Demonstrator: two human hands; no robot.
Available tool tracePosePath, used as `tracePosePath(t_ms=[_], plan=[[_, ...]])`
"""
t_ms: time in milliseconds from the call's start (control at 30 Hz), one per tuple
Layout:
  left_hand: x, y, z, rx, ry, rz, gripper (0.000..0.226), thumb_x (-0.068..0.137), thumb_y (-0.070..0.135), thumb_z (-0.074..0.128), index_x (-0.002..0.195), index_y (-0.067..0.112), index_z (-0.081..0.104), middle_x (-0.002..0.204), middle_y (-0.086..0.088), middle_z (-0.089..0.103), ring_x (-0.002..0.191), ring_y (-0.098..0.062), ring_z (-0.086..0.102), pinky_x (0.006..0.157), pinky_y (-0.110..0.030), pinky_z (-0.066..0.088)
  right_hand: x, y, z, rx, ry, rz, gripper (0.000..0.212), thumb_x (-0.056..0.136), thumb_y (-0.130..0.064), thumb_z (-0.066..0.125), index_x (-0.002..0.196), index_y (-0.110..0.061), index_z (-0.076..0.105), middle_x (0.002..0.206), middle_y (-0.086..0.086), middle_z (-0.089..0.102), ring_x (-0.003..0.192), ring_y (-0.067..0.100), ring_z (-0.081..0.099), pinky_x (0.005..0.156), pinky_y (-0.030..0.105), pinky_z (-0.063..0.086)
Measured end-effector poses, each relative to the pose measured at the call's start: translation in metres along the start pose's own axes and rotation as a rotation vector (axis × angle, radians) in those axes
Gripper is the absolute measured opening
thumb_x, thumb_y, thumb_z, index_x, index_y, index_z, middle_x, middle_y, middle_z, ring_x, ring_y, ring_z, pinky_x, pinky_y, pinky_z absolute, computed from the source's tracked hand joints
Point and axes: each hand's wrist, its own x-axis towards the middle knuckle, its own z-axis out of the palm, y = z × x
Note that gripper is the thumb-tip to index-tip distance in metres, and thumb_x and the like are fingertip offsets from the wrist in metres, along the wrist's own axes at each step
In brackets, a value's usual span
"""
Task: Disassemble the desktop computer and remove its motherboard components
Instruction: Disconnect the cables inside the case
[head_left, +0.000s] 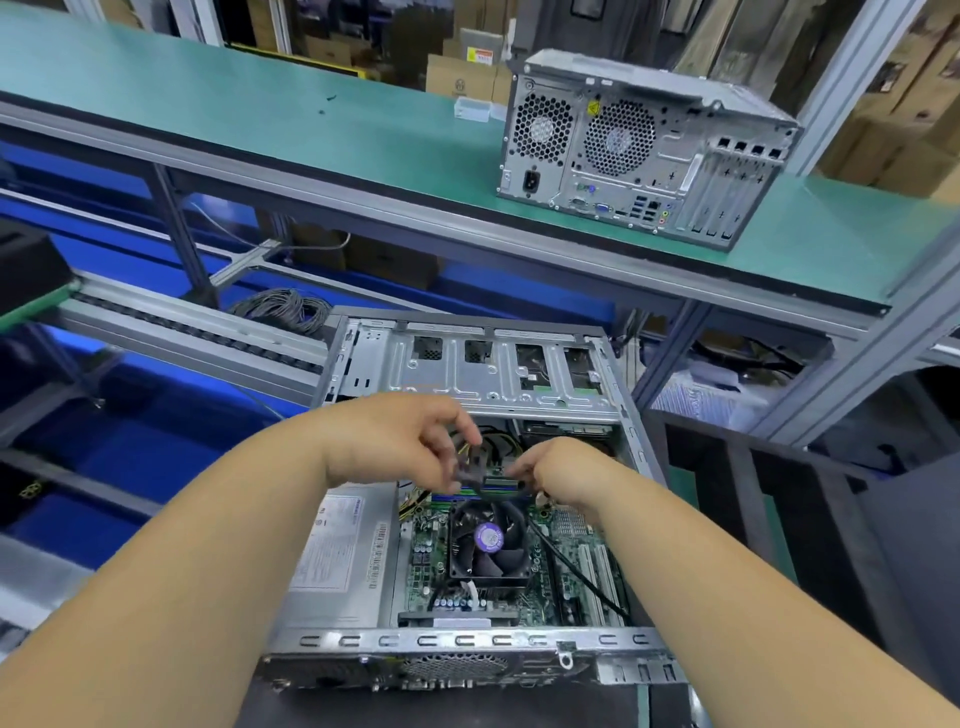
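Observation:
An open desktop case (467, 642) lies flat in front of me, its green motherboard (566, 561) exposed. A black CPU fan (488, 538) with a purple label sits in the middle, and a silver power supply (337, 561) lies to its left. A green memory stick (498, 482) stands just beyond the fan. My left hand (400, 441) pinches its left end among black and yellow cables (498, 441). My right hand (561, 470) pinches its right end. The silver drive cage (467, 374) fills the far part of the case.
A second, closed computer tower (639, 150) stands on the green shelf (260, 104) above. A small clear plastic box (471, 109) sits left of it. A coil of grey cable (283, 309) lies beyond the case. Blue bins are at the left, cardboard boxes behind.

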Motion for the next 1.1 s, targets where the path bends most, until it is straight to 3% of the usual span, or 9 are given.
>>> tracePosePath(t_ms=[100,233,300,433,567,767,900,1000,1100], plan=[[-0.006,-0.009,-0.010,0.007,-0.173,-0.072,0.059,0.072,-0.011,0.049,0.117,0.027,0.057,0.103,0.001,0.072,0.100,-0.011,0.066,0.077,-0.024,0.052,0.022,0.002,0.008,-0.017,0.090,-0.018,0.032,0.094,-0.006,0.046,0.121,-0.006,0.064,0.122,0.017,0.063,0.095,0.023,0.058,0.085,0.030,0.046],[0.004,-0.007,-0.003,-0.115,-0.062,-0.116,0.046,0.075,-0.004,0.049,0.112,0.020,0.062,0.103,-0.004,0.073,0.104,-0.016,0.065,0.084,-0.026,0.049,0.046,0.003,0.030,-0.220,0.117,-0.031,0.032,0.094,-0.011,0.043,0.124,-0.006,0.056,0.119,0.017,0.062,0.110,0.032,0.059,0.088,0.033,0.047],[0.015,-0.002,0.003,0.093,0.006,-0.130,0.029,0.085,0.006,0.055,0.108,0.022,0.064,0.104,-0.002,0.071,0.104,-0.020,0.063,0.093,-0.036,0.049,0.054,0.004,0.036,-0.317,0.171,-0.043,0.031,0.092,-0.011,0.048,0.122,-0.006,0.054,0.116,0.017,0.063,0.107,0.033,0.059,0.081,0.032,0.047],[0.035,0.008,0.022,0.518,0.020,-0.236,0.012,0.089,0.020,0.047,0.097,0.021,0.055,0.092,-0.005,0.059,0.076,-0.023,0.050,0.067,-0.030,0.039,0.062,0.011,0.038,-0.398,0.311,-0.092,0.030,0.092,-0.015,0.050,0.121,-0.009,0.054,0.108,0.019,0.066,0.101,0.036,0.061,0.078,0.036,0.051],[0.057,-0.001,0.047,0.756,0.175,-0.410,0.032,0.097,0.027,0.043,0.122,0.010,0.053,0.119,-0.010,0.060,0.105,-0.029,0.059,0.078,-0.033,0.043,0.069,0.021,0.041,-0.440,0.344,-0.126,0.030,0.093,-0.018,0.051,0.123,-0.011,0.056,0.109,0.018,0.065,0.099,0.037,0.061,0.078,0.037,0.050],[0.089,-0.008,0.031,1.030,-0.114,-0.522,0.032,0.093,0.013,0.043,0.120,0.009,0.060,0.125,-0.009,0.055,0.108,-0.030,0.055,0.096,-0.047,0.047,0.087,0.025,0.033,-0.493,0.232,-0.074,0.032,0.097,-0.033,0.050,0.124,-0.020,0.059,0.118,0.012,0.063,0.107,0.031,0.060,0.085,0.035,0.048],[0.093,-0.019,0.033,1.124,-0.341,-0.476,0.029,0.096,0.008,0.044,0.118,0.003,0.062,0.093,-0.008,0.055,0.101,-0.032,0.056,0.096,-0.041,0.047,0.097,0.027,0.028,-0.432,0.171,-0.062,0.037,0.095,-0.045,0.049,0.128,-0.031,0.057,0.126,0.006,0.060,0.114,0.028,0.056,0.094,0.037,0.048],[0.093,-0.021,0.032,1.172,-0.415,-0.403,0.020,0.093,-0.003,0.043,0.096,-0.008,0.063,0.075,-0.014,0.050,0.085,-0.031,0.046,0.087,-0.039,0.045,0.101,0.028,0.030,-0.434,0.187,-0.088,0.034,0.094,-0.042,0.050,0.125,-0.033,0.058,0.121,0.006,0.062,0.108,0.028,0.059,0.090,0.038,0.050],[0.096,-0.024,0.026,1.200,-0.376,-0.378,0.037,0.094,-0.003,0.043,0.131,-0.008,0.050,0.117,-0.022,0.060,0.100,-0.036,0.055,0.086,-0.036,0.043,0.103,0.031,0.031,-0.465,0.180,-0.134,0.034,0.094,-0.039,0.051,0.127,-0.032,0.056,0.120,0.006,0.062,0.107,0.028,0.059,0.089,0.039,0.051]])
